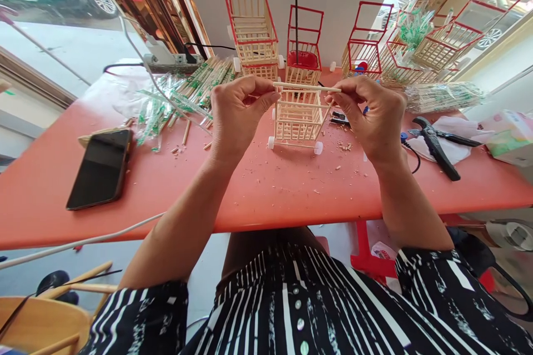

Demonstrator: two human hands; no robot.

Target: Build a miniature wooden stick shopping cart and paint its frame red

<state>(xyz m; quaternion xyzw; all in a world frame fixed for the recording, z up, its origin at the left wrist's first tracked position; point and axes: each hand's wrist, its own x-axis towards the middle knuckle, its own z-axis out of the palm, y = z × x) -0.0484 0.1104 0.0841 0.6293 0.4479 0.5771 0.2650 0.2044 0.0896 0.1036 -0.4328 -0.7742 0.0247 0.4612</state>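
Both hands hold one thin pale wooden stick [307, 87] level, just above the top rim of a small unpainted stick-built cart w/ white wheels [297, 122] standing on the orange-red table [258, 183]. Left hand [239, 113] pinches the stick's left end btwn thumb & fingertips; right hand [370, 116] pinches the right end the same way, other fingers curled. Judging by the look: cart body, slatted sides & wheels are done, but no tall handle frame or red paint yet, unlike the red-framed finished carts [250, 22] in a row at the back. Wrapped chopstick bundles [195, 89], black phone [101, 169] at left, black pliers [435, 147] at right, wood chips scattered around.
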